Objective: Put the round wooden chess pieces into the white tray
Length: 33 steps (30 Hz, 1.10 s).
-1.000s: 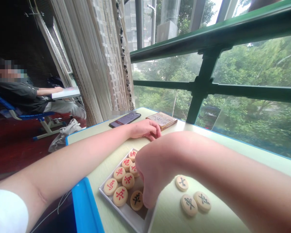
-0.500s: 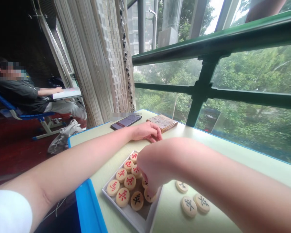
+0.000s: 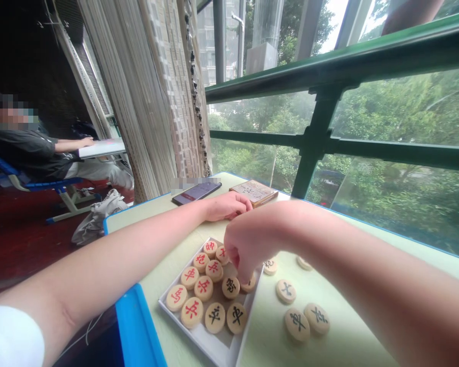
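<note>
A white tray [image 3: 210, 346] on the pale green table [image 3: 340, 351] holds several round wooden chess pieces [image 3: 203, 288] with red or black characters. My right hand [image 3: 247, 247] hovers over the tray's far right corner, fingers pinched downward onto a piece [image 3: 248, 284] there. My left hand [image 3: 229, 206] rests on the table beyond the tray, fingers curled loosely, holding nothing I can see. Several loose pieces [image 3: 296, 323] lie on the table right of the tray.
A dark phone [image 3: 196, 192] and a brown wooden box [image 3: 254, 192] lie at the table's far end. A green window railing [image 3: 329, 66] runs behind. A bead curtain [image 3: 156, 92] hangs left. Another person [image 3: 34, 148] sits at a desk far left.
My right hand has moved from the tray's near side to its far right corner. More black-character pieces now lie in the tray where the hand was.
</note>
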Tool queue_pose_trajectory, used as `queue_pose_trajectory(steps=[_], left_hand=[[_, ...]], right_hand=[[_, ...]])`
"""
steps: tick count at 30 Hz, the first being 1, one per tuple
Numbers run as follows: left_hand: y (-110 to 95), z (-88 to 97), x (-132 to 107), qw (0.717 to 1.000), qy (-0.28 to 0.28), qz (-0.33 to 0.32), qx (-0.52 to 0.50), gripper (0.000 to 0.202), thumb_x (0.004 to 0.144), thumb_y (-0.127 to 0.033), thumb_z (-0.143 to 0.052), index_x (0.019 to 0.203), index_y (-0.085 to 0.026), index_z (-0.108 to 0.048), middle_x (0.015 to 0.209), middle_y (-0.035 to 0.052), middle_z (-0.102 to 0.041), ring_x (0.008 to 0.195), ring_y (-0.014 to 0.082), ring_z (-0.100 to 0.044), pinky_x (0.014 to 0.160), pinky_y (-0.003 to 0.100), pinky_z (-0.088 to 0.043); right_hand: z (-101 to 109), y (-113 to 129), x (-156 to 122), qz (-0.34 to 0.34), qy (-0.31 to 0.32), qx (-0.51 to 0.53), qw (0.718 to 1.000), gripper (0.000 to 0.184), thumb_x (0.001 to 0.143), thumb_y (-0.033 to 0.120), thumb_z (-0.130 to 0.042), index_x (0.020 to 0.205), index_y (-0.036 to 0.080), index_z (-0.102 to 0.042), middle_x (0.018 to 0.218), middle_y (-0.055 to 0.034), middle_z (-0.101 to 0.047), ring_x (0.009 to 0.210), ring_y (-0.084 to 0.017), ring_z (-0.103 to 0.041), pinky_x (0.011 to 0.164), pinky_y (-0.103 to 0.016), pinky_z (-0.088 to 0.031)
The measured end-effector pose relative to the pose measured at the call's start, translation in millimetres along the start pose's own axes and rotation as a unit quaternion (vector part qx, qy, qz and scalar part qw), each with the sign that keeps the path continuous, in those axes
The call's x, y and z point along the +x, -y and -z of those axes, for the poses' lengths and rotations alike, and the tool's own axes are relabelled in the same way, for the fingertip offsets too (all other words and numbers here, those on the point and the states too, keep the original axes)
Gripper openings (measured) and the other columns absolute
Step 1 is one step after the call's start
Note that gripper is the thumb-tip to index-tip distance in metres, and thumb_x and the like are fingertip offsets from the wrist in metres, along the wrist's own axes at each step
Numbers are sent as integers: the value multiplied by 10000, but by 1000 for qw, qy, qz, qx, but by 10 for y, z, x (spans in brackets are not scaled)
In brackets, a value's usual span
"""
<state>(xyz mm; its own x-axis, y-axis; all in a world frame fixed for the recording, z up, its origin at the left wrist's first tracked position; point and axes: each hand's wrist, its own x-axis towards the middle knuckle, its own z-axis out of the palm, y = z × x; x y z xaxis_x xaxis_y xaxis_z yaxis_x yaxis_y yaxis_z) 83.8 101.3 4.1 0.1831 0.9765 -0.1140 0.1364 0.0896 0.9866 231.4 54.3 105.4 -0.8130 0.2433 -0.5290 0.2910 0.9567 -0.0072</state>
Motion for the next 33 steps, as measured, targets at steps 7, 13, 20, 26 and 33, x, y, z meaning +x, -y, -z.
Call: queue_pose_trajectory(steps=[7, 13, 20, 26, 33], left_hand=[[-19, 11, 4, 999, 40, 26, -14, 68, 611, -88, -588, 669, -103, -619, 682, 60, -668, 657, 141, -636, 602, 235, -526], [-46, 7, -9, 999, 39, 23, -7, 97, 619, -75, -560, 678, -103, -632, 696, 60, -668, 674, 134, -635, 586, 222, -541], [-45, 3, -4, 999, 31, 29, -7, 94, 604, -81, -574, 675, -98, -634, 709, 69, -671, 696, 145, -643, 560, 200, -538], [-58, -17, -21, 999, 14, 34, -2, 45, 614, -93, -603, 656, -97, -619, 702, 74, -664, 673, 135, -631, 546, 194, -540], [-46, -12, -19, 999, 17, 32, 0, 37, 628, -99, -605, 662, -99, -619, 710, 77, -661, 691, 139, -634, 542, 189, -540]], right_hand=[[60, -438, 18, -156, 29, -22, 987, 370, 716, 394, -646, 1032, 202, -667, 968, -69, -641, 848, -249, -598, 706, -335, -426], [54, -573, -40, -208, 4, -4, 978, 448, 706, 382, -667, 1118, 211, -616, 998, -80, -633, 871, -261, -589, 695, -336, -416], [-24, -853, 127, -226, -25, 52, 972, 393, 706, 397, -645, 1038, 189, -625, 843, -68, -622, 780, -244, -589, 665, -341, -418], [-243, -1424, 292, -265, -3, 145, 953, 439, 639, 583, -646, 706, 153, -583, 665, -38, -530, 652, -200, -541, 628, -336, -414], [-453, -1818, 267, -217, 43, 371, 902, 432, 605, 502, -729, 600, 175, -447, 615, 26, -432, 580, -104, -427, 584, -244, -398]])
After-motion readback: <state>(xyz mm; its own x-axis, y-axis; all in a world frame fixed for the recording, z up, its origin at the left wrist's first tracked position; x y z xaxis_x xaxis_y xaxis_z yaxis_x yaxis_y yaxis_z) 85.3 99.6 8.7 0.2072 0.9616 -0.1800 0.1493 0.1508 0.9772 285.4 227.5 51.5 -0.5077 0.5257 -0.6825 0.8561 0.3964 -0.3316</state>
